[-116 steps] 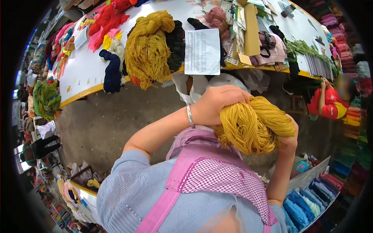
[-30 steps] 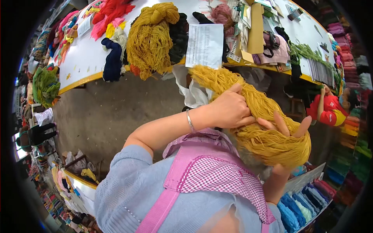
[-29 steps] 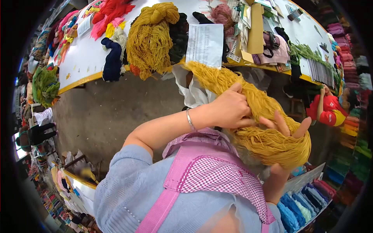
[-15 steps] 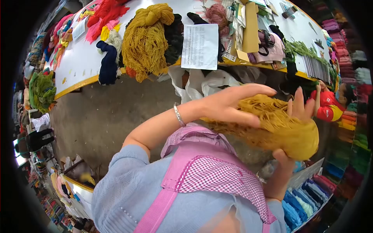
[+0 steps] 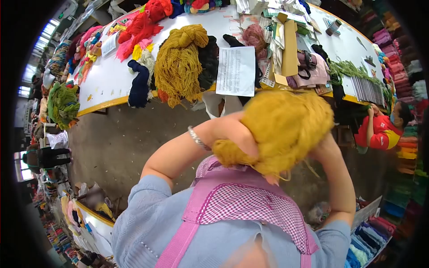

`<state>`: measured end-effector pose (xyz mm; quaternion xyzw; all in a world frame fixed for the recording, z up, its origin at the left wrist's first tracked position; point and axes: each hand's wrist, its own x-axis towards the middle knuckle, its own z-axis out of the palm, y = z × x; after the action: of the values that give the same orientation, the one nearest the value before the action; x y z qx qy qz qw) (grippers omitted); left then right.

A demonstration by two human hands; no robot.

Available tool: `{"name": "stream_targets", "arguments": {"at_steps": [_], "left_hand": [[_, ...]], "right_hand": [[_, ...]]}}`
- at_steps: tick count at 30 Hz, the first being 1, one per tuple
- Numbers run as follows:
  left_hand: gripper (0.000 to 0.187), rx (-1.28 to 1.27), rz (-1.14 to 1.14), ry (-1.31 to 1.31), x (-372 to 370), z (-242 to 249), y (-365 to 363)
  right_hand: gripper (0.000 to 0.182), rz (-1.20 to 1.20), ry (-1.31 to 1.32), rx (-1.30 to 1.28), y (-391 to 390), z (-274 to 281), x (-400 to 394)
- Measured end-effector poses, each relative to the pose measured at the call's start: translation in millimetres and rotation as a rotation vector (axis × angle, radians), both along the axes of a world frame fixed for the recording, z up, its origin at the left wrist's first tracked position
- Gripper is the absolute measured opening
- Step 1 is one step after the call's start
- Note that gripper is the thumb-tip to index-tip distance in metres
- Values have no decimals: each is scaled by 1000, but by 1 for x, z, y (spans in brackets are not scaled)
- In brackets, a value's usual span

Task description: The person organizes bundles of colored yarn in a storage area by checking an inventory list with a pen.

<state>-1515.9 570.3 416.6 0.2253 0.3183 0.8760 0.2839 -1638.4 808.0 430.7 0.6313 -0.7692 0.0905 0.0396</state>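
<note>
A bunched hank of mustard-yellow yarn (image 5: 288, 129) is held up in front of my chest, slightly blurred. My left hand (image 5: 237, 134), with a silver bracelet at the wrist, grips its left side, and a thick twist of the yarn bulges out below the thumb. On the other side my right hand (image 5: 321, 145) holds the hank, most of its fingers hidden behind the strands. Fingertips show just under the yarn, near the apron (image 5: 254, 201). Loose strands hang from the bottom of the bundle.
Ahead stands a white table (image 5: 107, 89) with a yellow edge. On it lie a larger mustard hank (image 5: 178, 67), a navy hank (image 5: 138, 85), a printed sheet (image 5: 236, 71) and a cardboard box (image 5: 289, 49). A person in red (image 5: 380, 129) is at the right; yarn-filled shelves (image 5: 393, 76) line that side.
The hank, stretched out to the right earlier, is now bunched up and nearer the middle. My left hand has closed from spread fingers onto it, and my right hand has moved up and left.
</note>
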Motion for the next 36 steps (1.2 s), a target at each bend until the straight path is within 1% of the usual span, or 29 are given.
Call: {"name": "stream_targets", "arguments": {"at_steps": [1,2,3,4,5,7,8,9,10,12,13,14,16,17,18,19,21,22,23,25,27,28,29,30,31,32,34,35,36], "left_hand": [[57,131,74,-77,6,-13,-5],[62,213,151,-126,11,-13,-5],[67,298,228,-168,15,-13,-4],[72,381,304,-201,20,-14,-4],[74,408,374,-128,19,-9,-3],[77,499,483,44,18,2,3],[78,567,517,143,18,8,8],[80,648,615,89,26,8,14],[85,636,530,153,28,6,8],[86,587,609,151,34,15,16],[86,553,670,141,39,20,23],[85,423,832,54,47,26,31],[84,381,837,120,54,25,33],[84,341,823,181,58,25,33],[83,365,942,98,66,30,38],[83,399,964,136,71,30,36],[81,392,1099,151,79,36,33],[81,385,1115,158,83,40,31],[82,335,1202,140,88,43,27],[84,274,1264,187,99,50,23],[88,313,1262,339,109,54,13],[91,319,1284,390,112,57,9],[94,326,1304,442,114,64,8],[97,321,1310,455,115,71,9],[100,8,1595,332,117,79,16],[102,7,1566,302,117,83,19],[111,-42,1546,238,112,90,29],[111,-204,1548,251,113,90,23],[112,-363,1549,260,117,88,17]], "right_hand": [[49,61,91,-72,-12,-4,4],[41,6,-8,-145,-23,-10,6],[48,-42,-197,57,-30,-6,6],[48,-20,-381,161,-31,-2,0],[49,-19,-561,265,-31,2,-6],[49,83,-572,17,-32,9,-17],[48,75,-550,4,-34,14,-22],[48,92,-553,-6,-38,14,-23],[49,119,-557,78,-42,13,-24],[50,138,-596,218,-50,22,-19],[50,159,-598,219,-53,24,-18],[49,178,-580,196,-58,25,-21],[48,211,-565,171,-66,26,-26],[46,281,-507,62,-71,26,-30],[44,349,-450,-48,-78,27,-33],[40,381,-511,-61,-85,25,-34],[38,374,-512,105,-108,8,-31],[37,433,-325,169,-117,3,-24],[35,424,-425,99,-117,8,-11],[30,423,-603,4,-117,17,7],[24,586,-802,-300,-120,18,12],[15,489,-1041,-341,-122,15,15],[8,440,-1360,-384,-124,14,19],[7,437,-1433,-472,-128,13,23],[6,433,-1504,-560,-132,10,27],[11,461,-1571,-515,-133,7,29],[23,582,-1620,-573,-142,2,47],[60,640,-1612,-399,-145,3,50],[79,686,-1445,-447,-147,5,59]]}}
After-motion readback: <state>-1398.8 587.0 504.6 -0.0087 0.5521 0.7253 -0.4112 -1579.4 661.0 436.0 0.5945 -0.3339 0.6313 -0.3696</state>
